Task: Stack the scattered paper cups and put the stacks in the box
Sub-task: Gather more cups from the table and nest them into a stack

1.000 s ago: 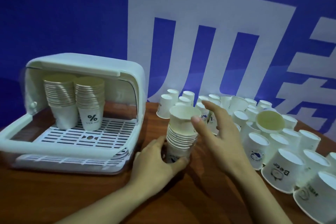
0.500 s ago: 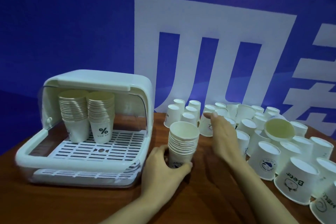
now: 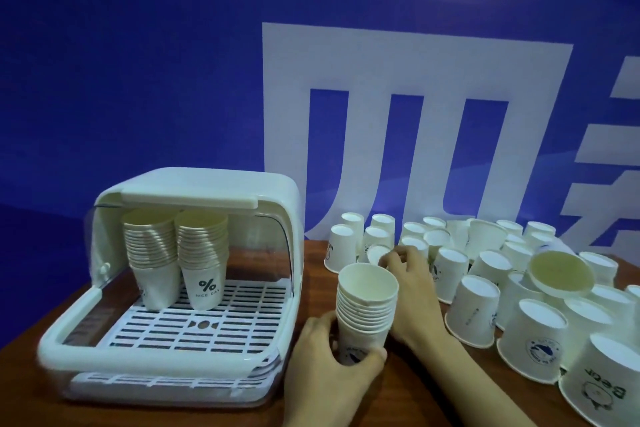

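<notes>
A stack of white paper cups stands upright on the table in front of me, and my left hand grips its base. Just behind the stack, my right hand curls its fingers round a single upside-down cup and tilts it. Several more white cups stand upside down to the right. The white box sits open at the left. Two tall cup stacks stand on its slotted tray.
A wooden table carries everything. One cup lies tilted on the others at the right, its opening facing me. A blue wall with white lettering rises directly behind the table.
My right hand has come back from the far cups toward the stack and now grips one cup. The view has tilted up and to the left. My left hand keeps holding the stack.
</notes>
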{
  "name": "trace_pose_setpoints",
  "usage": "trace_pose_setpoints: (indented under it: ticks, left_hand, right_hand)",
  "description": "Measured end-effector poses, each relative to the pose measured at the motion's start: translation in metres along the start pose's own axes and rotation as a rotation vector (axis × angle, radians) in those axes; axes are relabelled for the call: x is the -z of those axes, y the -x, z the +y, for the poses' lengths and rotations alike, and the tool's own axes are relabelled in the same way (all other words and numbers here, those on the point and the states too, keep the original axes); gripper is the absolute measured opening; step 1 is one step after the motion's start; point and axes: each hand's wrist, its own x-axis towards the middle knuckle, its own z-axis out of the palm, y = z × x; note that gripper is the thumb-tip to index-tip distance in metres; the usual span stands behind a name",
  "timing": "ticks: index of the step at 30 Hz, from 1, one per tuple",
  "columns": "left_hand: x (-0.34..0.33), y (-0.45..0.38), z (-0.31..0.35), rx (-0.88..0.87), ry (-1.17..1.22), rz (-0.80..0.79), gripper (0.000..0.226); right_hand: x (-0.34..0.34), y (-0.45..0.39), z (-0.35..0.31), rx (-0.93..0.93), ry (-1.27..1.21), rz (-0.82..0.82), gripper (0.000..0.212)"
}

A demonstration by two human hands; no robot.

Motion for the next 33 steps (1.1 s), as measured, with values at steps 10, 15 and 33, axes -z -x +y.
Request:
trace_pose_setpoints:
  ticks: [10,15,33]
  left_hand:
    - [0.003,0.001,0.003,-0.002,0.027,-0.029,0.039]
    - [0.003,0.002,0.004,-0.005,0.032,-0.023,0.039]
    - [-0.003,-0.002,0.005,0.045,0.076,-0.015,0.050]
  right_hand:
    - [0.038,-0.006,-0.006,-0.155,0.033,-0.120,0.056]
    - [0.031,0.003,0.003,-0.193,0.104,-0.015,0.031]
    - [-0.008,0.001,0.011,0.079,0.122,-0.211,0.100]
